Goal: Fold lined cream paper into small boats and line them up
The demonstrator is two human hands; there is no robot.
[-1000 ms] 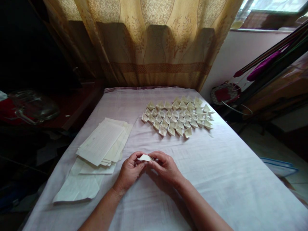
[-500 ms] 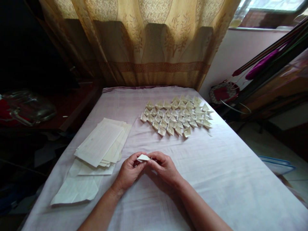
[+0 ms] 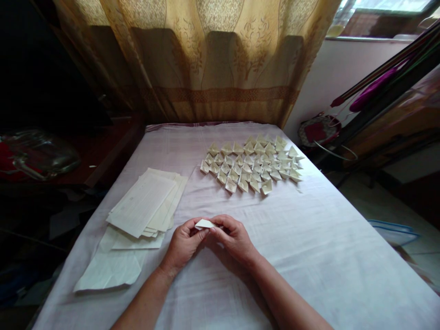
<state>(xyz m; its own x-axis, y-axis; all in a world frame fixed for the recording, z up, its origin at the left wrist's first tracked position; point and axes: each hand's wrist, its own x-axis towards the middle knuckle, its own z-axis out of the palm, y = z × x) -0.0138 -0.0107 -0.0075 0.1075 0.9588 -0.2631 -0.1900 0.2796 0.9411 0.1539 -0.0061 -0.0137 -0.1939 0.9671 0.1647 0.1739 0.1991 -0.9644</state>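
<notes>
Both hands meet low over the white sheet [image 3: 309,256] near its front middle. My left hand [image 3: 182,245] and my right hand [image 3: 233,238] pinch a small folded piece of white paper [image 3: 204,224] between thumbs and fingertips, one hand at each end. Farther back on the sheet lie several small folded paper pieces [image 3: 250,165] set out in close rows. A stack of flat paper sheets [image 3: 144,204] lies to the left of my hands, with a larger sheet [image 3: 110,270] under it.
A patterned tan curtain [image 3: 213,59] hangs behind the sheet-covered surface. A dark wooden ledge with a glass vessel [image 3: 37,153] is at the left. At the right are a window, leaning poles [image 3: 381,78] and a blue-rimmed tray [image 3: 395,231] on the floor.
The hands have kept their grip on the folded paper, with only slight shifts of the fingers. The view has drifted a little.
</notes>
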